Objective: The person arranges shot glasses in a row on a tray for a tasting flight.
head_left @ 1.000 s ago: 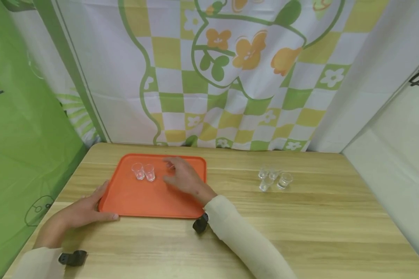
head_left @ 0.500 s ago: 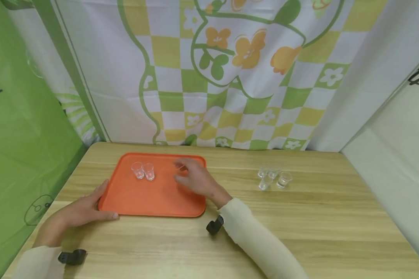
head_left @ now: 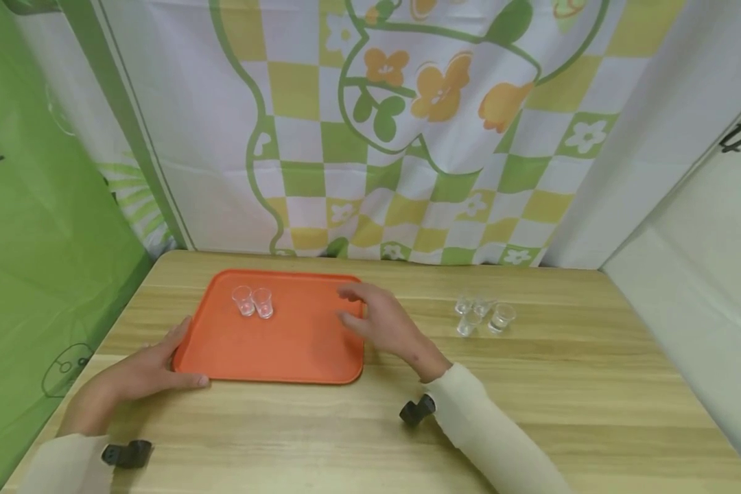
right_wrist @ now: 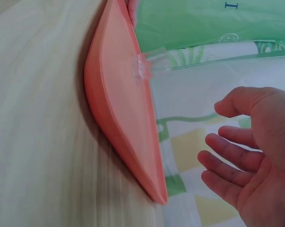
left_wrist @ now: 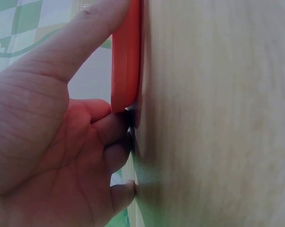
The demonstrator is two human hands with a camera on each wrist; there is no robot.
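An orange-red tray (head_left: 321, 343) lies on the left part of the wooden table. Two small clear shot glasses stand side by side towards its back left: a left one (head_left: 243, 302) and a right one (head_left: 262, 303). My left hand (head_left: 145, 370) spans the tray's front left corner, its extended thumb along the front edge and its fingers by the left side. In the left wrist view, that thumb lies against the rim. My right hand (head_left: 385, 322) hovers at the tray's right edge, fingers loosely bent and apart from the thumb, holding nothing.
Several more clear shot glasses (head_left: 501, 318) stand in a cluster on the table (head_left: 562, 398) to the right. A patterned curtain (head_left: 395, 199) hangs behind the table's back edge. Green cloth (head_left: 43, 240) borders the left side and a pale sheet (head_left: 704, 274) the right.
My right hand has moved right, from over the tray near the two glasses to the tray's right edge. My left hand, the tray and the glasses have stayed in place.
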